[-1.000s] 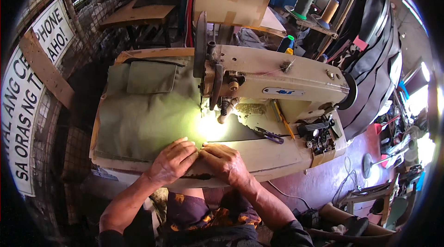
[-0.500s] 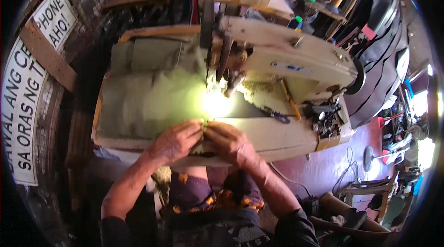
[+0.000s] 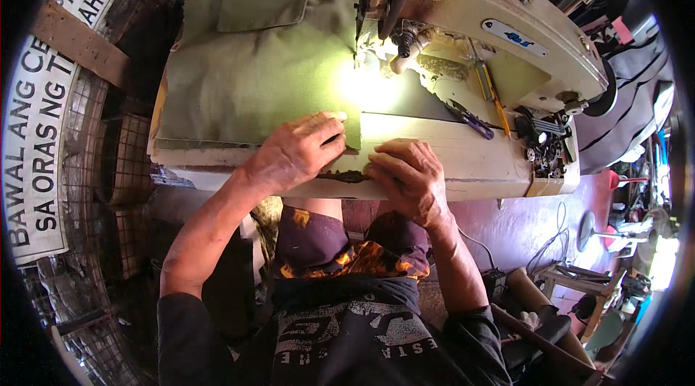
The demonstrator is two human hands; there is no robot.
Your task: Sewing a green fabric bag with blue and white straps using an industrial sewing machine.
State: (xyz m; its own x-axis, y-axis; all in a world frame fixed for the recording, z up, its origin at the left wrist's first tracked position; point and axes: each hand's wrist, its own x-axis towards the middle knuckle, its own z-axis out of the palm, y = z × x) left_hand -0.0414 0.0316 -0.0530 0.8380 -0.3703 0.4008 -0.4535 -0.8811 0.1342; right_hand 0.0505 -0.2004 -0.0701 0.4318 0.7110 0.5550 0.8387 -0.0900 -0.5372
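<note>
Olive-green cloth [image 3: 253,75] with a sewn-on pocket flap [image 3: 264,6] lies on the sewing machine's table, its right edge near the lit needle area. My left hand [image 3: 300,151] rests on the cloth's near right corner, fingers bent and closed on it. Apart from it, my right hand [image 3: 411,176] is at the table's front edge with curled fingers; whatever they may hold is hidden. The sewing machine [image 3: 499,31] stands beyond both hands, its needle area [image 3: 369,71] washed out by bright light.
Purple-handled snips [image 3: 470,120] and a yellow pencil-like tool [image 3: 492,96] lie right of the needle. Bobbins and small metal parts [image 3: 546,141] fill a tray at the table's right end. A wire-mesh wall with signs [image 3: 43,169] stands left; dark sheet material [image 3: 637,104] hangs right.
My hands, together at the cloth's edge before, have separated, the right one moving rightward. The view has tilted down and closer, so the machine appears higher and larger.
</note>
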